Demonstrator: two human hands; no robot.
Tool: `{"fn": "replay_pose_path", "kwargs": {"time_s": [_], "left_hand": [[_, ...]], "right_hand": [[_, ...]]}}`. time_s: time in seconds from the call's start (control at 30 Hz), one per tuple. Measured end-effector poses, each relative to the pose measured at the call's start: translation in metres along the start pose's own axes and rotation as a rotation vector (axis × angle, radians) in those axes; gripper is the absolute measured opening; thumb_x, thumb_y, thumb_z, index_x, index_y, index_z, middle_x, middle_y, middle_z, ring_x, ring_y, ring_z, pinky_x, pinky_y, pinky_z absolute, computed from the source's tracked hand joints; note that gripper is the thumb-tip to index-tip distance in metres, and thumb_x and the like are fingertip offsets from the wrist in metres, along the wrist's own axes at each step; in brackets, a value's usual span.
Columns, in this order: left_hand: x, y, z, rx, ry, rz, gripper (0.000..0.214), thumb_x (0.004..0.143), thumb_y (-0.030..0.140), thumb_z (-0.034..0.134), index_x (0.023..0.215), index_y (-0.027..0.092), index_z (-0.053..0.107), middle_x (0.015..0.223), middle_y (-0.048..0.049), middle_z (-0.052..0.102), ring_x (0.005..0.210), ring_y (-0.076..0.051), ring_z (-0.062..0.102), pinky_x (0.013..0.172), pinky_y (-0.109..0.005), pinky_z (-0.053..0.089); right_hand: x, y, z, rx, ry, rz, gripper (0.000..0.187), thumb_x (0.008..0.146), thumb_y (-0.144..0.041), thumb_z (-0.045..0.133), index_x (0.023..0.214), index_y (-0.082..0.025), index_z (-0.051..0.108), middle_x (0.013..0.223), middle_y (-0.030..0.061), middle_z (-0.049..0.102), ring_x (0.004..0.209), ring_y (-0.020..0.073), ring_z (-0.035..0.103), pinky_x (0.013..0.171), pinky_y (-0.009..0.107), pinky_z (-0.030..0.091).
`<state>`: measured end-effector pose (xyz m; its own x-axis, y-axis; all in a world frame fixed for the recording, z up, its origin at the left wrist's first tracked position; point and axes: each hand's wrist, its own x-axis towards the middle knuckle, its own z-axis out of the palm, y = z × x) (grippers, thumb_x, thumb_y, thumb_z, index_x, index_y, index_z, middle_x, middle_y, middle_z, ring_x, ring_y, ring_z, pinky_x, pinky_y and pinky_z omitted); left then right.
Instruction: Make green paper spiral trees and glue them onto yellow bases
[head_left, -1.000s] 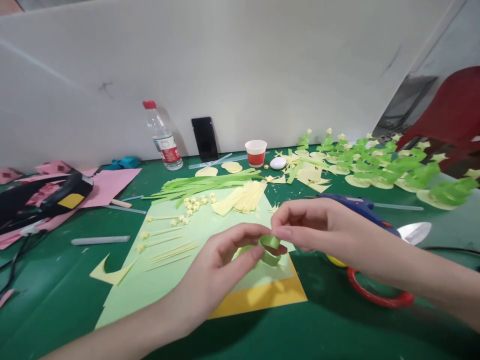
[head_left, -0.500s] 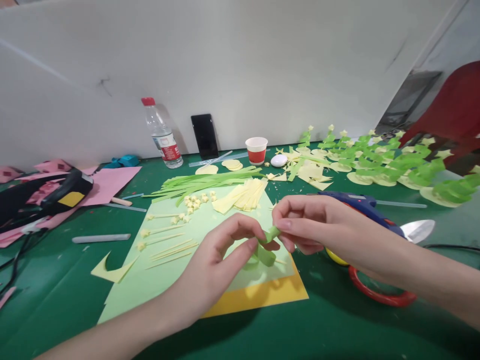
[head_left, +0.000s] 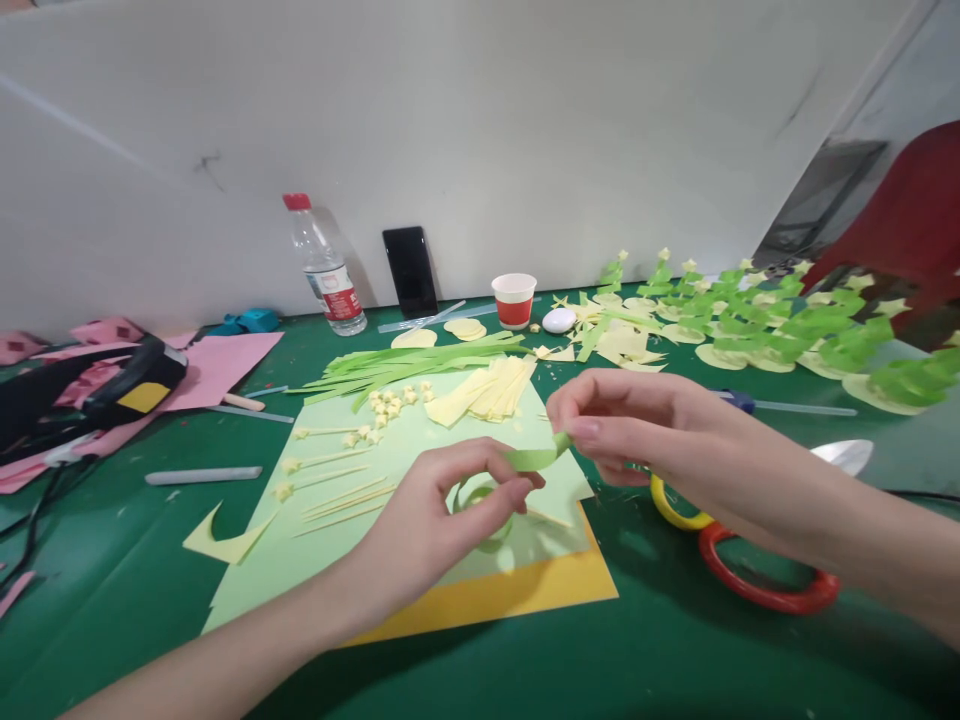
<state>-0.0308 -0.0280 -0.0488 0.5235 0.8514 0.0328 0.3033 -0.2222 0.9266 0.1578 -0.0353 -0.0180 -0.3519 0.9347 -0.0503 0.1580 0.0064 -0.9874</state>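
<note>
A light green paper strip (head_left: 534, 460) stretches between my two hands, above the pale green sheets (head_left: 420, 480). My right hand (head_left: 637, 430) pinches its upper end between thumb and fingertips. My left hand (head_left: 454, 500) is closed on the strip's other part, which curls in loops behind the thumb. A thin pale stick (head_left: 550, 517) pokes out to the right beneath the left fingers; I cannot tell how it is fixed to the strip. Left of this hand lie bare toothpicks (head_left: 349, 500), toothpicks tipped with paper stars, and several loose yellow stars (head_left: 386, 405).
Green strips (head_left: 420, 362) and yellow strips (head_left: 487, 390) lie behind the hands. Scissors with red and yellow handles (head_left: 772, 590) and a partly hidden blue tool (head_left: 739, 400) are by the right arm. A bottle (head_left: 330, 275), phone (head_left: 409, 272) and paper cup (head_left: 514, 300) stand behind. Green spiral plants (head_left: 810, 325) fill the right.
My right hand has moved slightly up and right with the strip's end, so a longer piece shows between the hands. My left hand has shifted a little and its loops hang differently.
</note>
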Motion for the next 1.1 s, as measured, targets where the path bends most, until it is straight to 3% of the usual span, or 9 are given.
{"fn": "replay_pose_path", "kwargs": {"time_s": [0.1, 0.2, 0.3, 0.47, 0.63, 0.73, 0.87, 0.97, 1.1], "left_hand": [[0.0, -0.001, 0.002, 0.022, 0.081, 0.038, 0.007, 0.078, 0.023, 0.059, 0.077, 0.023, 0.052, 0.098, 0.001, 0.061, 0.095, -0.016, 0.056, 0.086, -0.028, 0.042], [-0.001, -0.001, 0.003, 0.033, 0.139, 0.1, 0.018, 0.073, 0.02, 0.064, 0.087, 0.025, 0.053, 0.109, 0.0008, 0.056, 0.106, -0.017, 0.051, 0.091, -0.027, 0.039], [-0.001, 0.0, 0.002, 0.042, 0.125, 0.126, 0.011, 0.072, 0.023, 0.065, 0.081, 0.023, 0.058, 0.098, 0.0005, 0.06, 0.096, -0.016, 0.054, 0.088, -0.028, 0.04], [0.001, -0.001, 0.003, 0.077, 0.119, 0.026, 0.008, 0.074, 0.028, 0.062, 0.076, 0.02, 0.064, 0.08, -0.0008, 0.066, 0.084, -0.02, 0.057, 0.086, -0.035, 0.041], [0.0, -0.007, 0.012, 0.033, 0.075, -0.016, 0.014, 0.074, 0.027, 0.06, 0.066, 0.019, 0.068, 0.068, -0.0023, 0.068, 0.077, -0.021, 0.058, 0.082, -0.036, 0.043], [-0.007, -0.014, 0.024, -0.04, 0.037, -0.029, 0.015, 0.074, 0.023, 0.062, 0.063, 0.017, 0.07, 0.065, -0.0031, 0.067, 0.068, -0.018, 0.058, 0.071, -0.031, 0.046], [-0.017, -0.022, 0.037, -0.036, -0.1, 0.127, 0.013, 0.075, 0.018, 0.064, 0.07, 0.014, 0.075, 0.063, -0.0066, 0.071, 0.062, -0.017, 0.059, 0.068, -0.03, 0.047], [-0.02, -0.026, 0.041, -0.016, -0.165, 0.234, 0.013, 0.077, 0.017, 0.064, 0.076, 0.014, 0.077, 0.067, -0.0092, 0.074, 0.063, -0.018, 0.064, 0.071, -0.03, 0.048], [-0.02, -0.028, 0.042, 0.01, -0.225, 0.242, 0.012, 0.075, 0.015, 0.066, 0.08, 0.014, 0.077, 0.067, -0.0103, 0.074, 0.064, -0.02, 0.064, 0.073, -0.032, 0.047]], "right_hand": [[0.0, 0.003, 0.002, 0.011, -0.044, 0.021, 0.02, 0.079, -0.038, 0.057, 0.072, -0.019, 0.054, 0.06, -0.0048, 0.041, 0.05, 0.0047, 0.035, 0.046, 0.018, 0.031], [0.002, 0.006, 0.005, -0.064, -0.035, -0.017, 0.019, 0.081, -0.036, 0.054, 0.073, -0.018, 0.055, 0.063, -0.0042, 0.043, 0.052, 0.0049, 0.036, 0.048, 0.018, 0.031], [0.004, 0.009, 0.01, -0.117, -0.039, -0.05, 0.016, 0.082, -0.031, 0.053, 0.072, -0.018, 0.055, 0.068, -0.003, 0.048, 0.058, 0.0063, 0.04, 0.051, 0.018, 0.034], [0.004, 0.012, 0.014, -0.126, -0.074, -0.045, 0.013, 0.08, -0.029, 0.055, 0.071, -0.02, 0.055, 0.073, -0.0014, 0.053, 0.067, 0.0097, 0.045, 0.058, 0.021, 0.038], [0.007, 0.015, 0.011, -0.182, -0.119, -0.021, 0.016, 0.081, -0.032, 0.051, 0.072, -0.02, 0.054, 0.076, 0.0005, 0.055, 0.07, 0.012, 0.048, 0.062, 0.024, 0.04], [0.014, 0.021, 0.008, -0.388, -0.068, -0.05, 0.02, 0.085, -0.033, 0.044, 0.076, -0.019, 0.055, 0.076, 0.0021, 0.056, 0.068, 0.0126, 0.048, 0.06, 0.025, 0.038], [0.021, 0.038, 0.012, -0.654, -0.101, -0.009, 0.013, 0.079, -0.024, 0.049, 0.073, -0.016, 0.057, 0.071, 0.0026, 0.057, 0.062, 0.0119, 0.044, 0.057, 0.026, 0.034], [0.023, 0.056, 0.021, -0.689, -0.135, 0.017, 0.004, 0.071, -0.018, 0.055, 0.069, -0.016, 0.058, 0.068, 0.002, 0.055, 0.061, 0.0124, 0.044, 0.056, 0.026, 0.032], [0.024, 0.066, 0.027, -0.664, -0.12, 0.028, 0.006, 0.068, -0.012, 0.053, 0.066, -0.016, 0.055, 0.062, -0.0001, 0.05, 0.056, 0.0107, 0.041, 0.054, 0.025, 0.03]]}}
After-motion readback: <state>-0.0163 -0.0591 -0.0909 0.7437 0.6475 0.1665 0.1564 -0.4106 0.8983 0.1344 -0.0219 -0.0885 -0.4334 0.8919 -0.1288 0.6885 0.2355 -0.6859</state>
